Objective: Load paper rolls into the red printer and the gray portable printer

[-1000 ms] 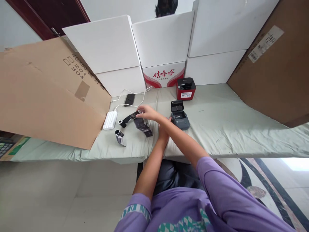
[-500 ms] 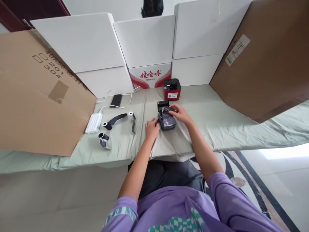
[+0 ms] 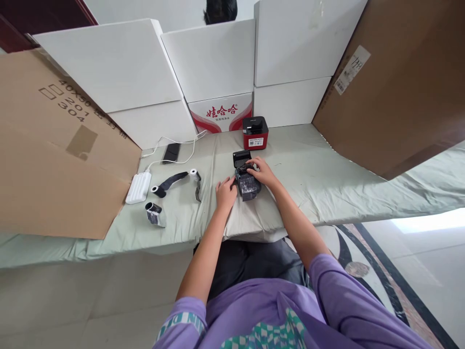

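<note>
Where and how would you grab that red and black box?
I'd probably hold the red and black box by its left and right walls, from above: it stands upright and boxy, with white boxes behind and the small machine's raised lid in front.

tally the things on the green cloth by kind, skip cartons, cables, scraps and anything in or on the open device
Loose rolls: 3
Open-lidded dark device: 1
Red-and-black device: 1
Flat black slab: 1
White block: 1
Total: 7
</note>
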`<state>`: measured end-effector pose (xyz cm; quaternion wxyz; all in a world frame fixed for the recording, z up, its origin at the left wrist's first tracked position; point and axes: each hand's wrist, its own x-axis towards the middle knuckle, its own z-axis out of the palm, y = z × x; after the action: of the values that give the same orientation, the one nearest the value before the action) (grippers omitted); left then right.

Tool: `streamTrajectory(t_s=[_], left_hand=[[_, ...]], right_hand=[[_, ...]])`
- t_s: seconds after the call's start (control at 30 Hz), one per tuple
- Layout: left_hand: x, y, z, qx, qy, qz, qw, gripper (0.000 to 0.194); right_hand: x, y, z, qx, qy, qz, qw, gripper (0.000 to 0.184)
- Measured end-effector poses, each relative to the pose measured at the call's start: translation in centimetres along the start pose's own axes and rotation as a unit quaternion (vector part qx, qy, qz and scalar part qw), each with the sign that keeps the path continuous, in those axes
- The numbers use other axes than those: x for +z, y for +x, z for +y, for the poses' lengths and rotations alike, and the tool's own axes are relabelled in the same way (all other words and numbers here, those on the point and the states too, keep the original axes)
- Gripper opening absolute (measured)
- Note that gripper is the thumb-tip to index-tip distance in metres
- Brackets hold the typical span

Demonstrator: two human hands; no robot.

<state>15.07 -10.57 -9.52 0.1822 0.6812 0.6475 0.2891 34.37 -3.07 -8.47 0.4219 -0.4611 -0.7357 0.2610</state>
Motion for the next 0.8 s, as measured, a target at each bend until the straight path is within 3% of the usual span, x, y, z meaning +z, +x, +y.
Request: streamTrajectory(t_s=[0.2,0.53,0.67,0.8], left_hand=[[0.0,0.0,-0.1,-0.002,0.0,0.002,1.0,0.052],[0.2,0.1,-0.3,0.003,0.002,0.004,1.0,0.052],[0.2,0.1,-0.4,0.003,0.002,0.005,1.0,0.052],[0.2,0.1,-0.3,0.0,0.002,0.003,1.0,0.051]], right_hand=[[0.3,-0.3,-0.1,0.016,-0.014,0.004,1.0,0.028],[0.6,0.0,0.3,0.139,0.041,0.023,0.989,0.026],[0.0,0.4,-0.2,0.132,0.085,0.059,0.986,0.023],[-0.7,2.3,-0.8,0.095,0.193,0.106,0.971,0.042]])
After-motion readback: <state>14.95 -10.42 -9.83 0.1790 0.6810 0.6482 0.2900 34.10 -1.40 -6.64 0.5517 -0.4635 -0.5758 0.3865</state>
